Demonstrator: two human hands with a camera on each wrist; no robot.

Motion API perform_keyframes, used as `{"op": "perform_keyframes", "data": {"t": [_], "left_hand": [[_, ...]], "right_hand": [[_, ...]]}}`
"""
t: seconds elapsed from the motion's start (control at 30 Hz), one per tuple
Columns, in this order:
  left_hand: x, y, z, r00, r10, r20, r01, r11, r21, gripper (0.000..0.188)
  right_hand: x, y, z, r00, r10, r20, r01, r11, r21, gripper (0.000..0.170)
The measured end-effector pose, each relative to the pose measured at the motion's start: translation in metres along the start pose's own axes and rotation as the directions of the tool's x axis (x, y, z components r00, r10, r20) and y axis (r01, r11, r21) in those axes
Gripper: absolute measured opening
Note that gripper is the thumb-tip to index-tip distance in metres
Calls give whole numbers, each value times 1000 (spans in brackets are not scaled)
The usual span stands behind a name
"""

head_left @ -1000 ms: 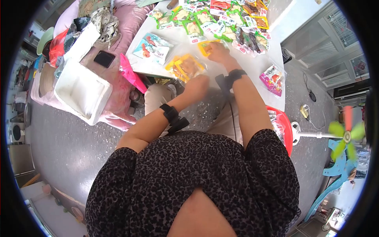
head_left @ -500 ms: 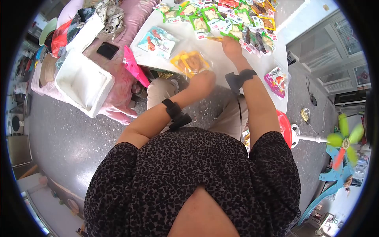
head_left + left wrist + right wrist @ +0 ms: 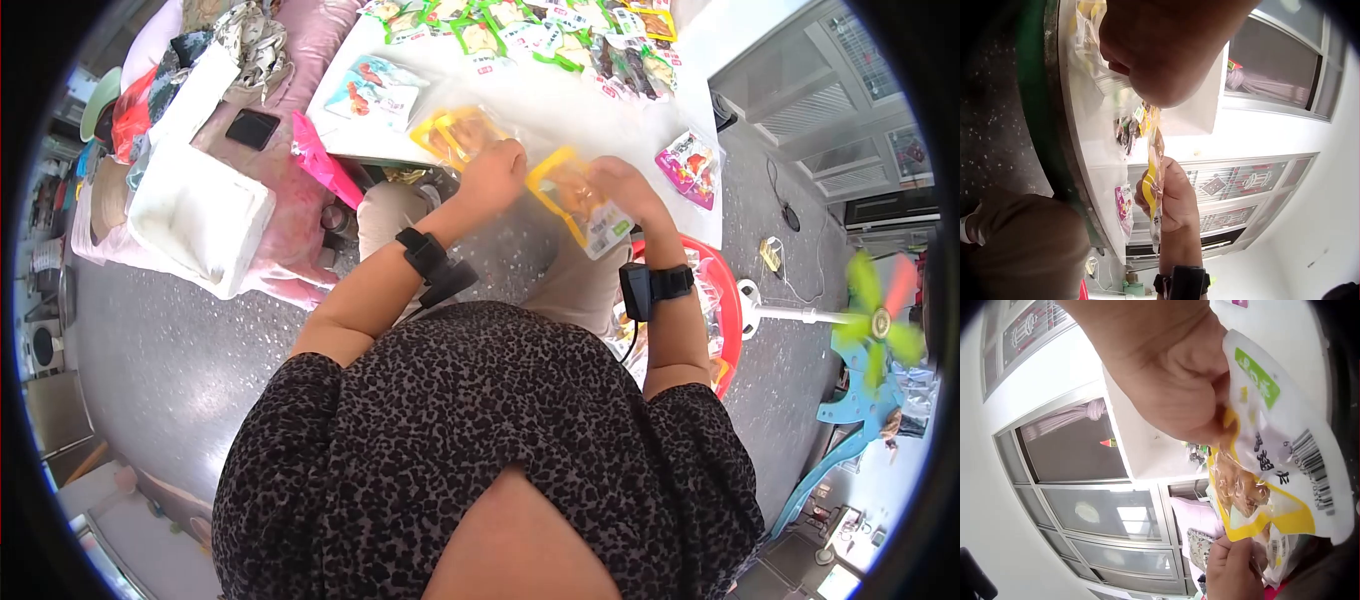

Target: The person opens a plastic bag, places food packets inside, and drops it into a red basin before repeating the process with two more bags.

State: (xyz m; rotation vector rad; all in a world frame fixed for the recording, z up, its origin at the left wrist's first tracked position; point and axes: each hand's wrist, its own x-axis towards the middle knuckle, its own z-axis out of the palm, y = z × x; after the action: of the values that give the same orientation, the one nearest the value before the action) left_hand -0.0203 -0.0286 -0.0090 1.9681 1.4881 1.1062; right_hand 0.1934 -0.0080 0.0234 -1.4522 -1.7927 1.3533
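My right hand (image 3: 625, 185) pinches a clear food packet (image 3: 578, 200) with a yellow border by its side, held up over the table's near edge. Brown pieces of food show through its window, and the right wrist view shows its white label with a barcode (image 3: 1313, 472). My left hand (image 3: 495, 178), just to the left, grips the corner of yellow-bordered packets (image 3: 455, 135) at the table's front edge. In the left wrist view, the right-hand packet (image 3: 1155, 172) appears nearly edge-on.
Several green-edged packets (image 3: 480, 38) lie across the far side of the white table (image 3: 590, 125). A blue-white packet (image 3: 375, 90) lies at left, a pink-purple one (image 3: 688, 170) at right. A red basin (image 3: 735, 320) with packets stands low on the right; a white foam box (image 3: 200, 220) sits left.
My right hand has come back from beside the green-edged packets toward my body, bringing the yellow-bordered packet with it. My left hand keeps its grip, nearly in place.
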Motion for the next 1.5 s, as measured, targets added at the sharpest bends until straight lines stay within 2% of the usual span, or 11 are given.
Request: {"op": "perform_keyframes", "data": {"t": [0.4, 0.5, 0.6, 0.7, 0.8, 0.9, 0.97, 1.03, 1.23, 1.37, 1.5], "left_hand": [[-4, -2, -9, 946, 287, 152, -324, 818, 476, 7], [-4, 0, -12, 934, 306, 185, -358, 780, 514, 9], [-5, 2, -5, 932, 306, 194, -362, 788, 498, 11], [-6, 2, 1, 937, 310, 163, -349, 808, 475, 12], [-8, 1, 3, 949, 288, 129, -315, 841, 440, 11], [-9, 0, 3, 956, 277, 94, -291, 871, 397, 11], [-9, 6, -2, 967, 243, 82, -256, 900, 354, 11], [-7, 4, -1, 973, 211, 95, -231, 905, 358, 12], [-8, 9, -3, 967, 146, 209, -220, 893, 394, 15], [-9, 9, -5, 972, 159, 175, -217, 890, 401, 14], [-2, 8, -12, 979, 160, 127, -200, 875, 440, 10]], "right_hand": [[38, -10, 30, 991, 29, 129, 0, 975, -220, 13], [49, 6, 32, 999, 10, 43, -7, 997, -71, 12], [60, 8, 42, 999, -2, -50, -5, 991, -137, 12], [75, 28, 62, 988, -28, -151, 47, 991, 124, 16], [68, 27, 84, 994, 101, -37, -26, 560, 828, 23], [37, 18, 97, 998, 45, 39, -45, 147, 988, 29], [35, 50, 118, 983, 31, -183, 128, 599, 790, 24], [-6, -4, 112, 985, -9, -170, 103, 826, 555, 15], [-8, -17, 97, 972, 235, -24, -201, 877, 437, 11], [29, 21, 113, 974, -89, -207, 182, 854, 487, 8], [74, 61, 145, 860, -394, -325, 507, 738, 446, 11]]}}
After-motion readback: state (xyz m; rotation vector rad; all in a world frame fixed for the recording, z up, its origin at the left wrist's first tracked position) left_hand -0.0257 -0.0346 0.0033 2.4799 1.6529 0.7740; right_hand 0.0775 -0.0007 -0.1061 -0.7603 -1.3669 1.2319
